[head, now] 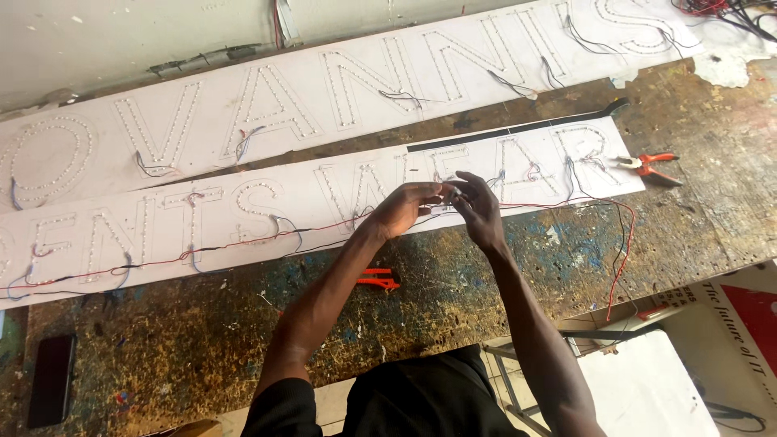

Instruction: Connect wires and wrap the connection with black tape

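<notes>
Two long white sign boards lie on a worn wooden workbench [202, 340]. The near board [243, 222] carries letter outlines made of small lights, with red and black wires [243, 243] running along its front edge. My left hand [405, 206] and my right hand [477, 210] meet above the near board's middle. Both pinch the same small wire ends between their fingertips. What exactly sits between the fingers is too small to tell.
The far board [324, 89] lies behind, with short wire tails. Red-handled pliers [647, 166] rest at the right, an orange tool [376, 279] near the bench middle, a dark phone [50, 380] at front left. A wire tangle [728, 12] sits at top right, a white stool [639, 388] below.
</notes>
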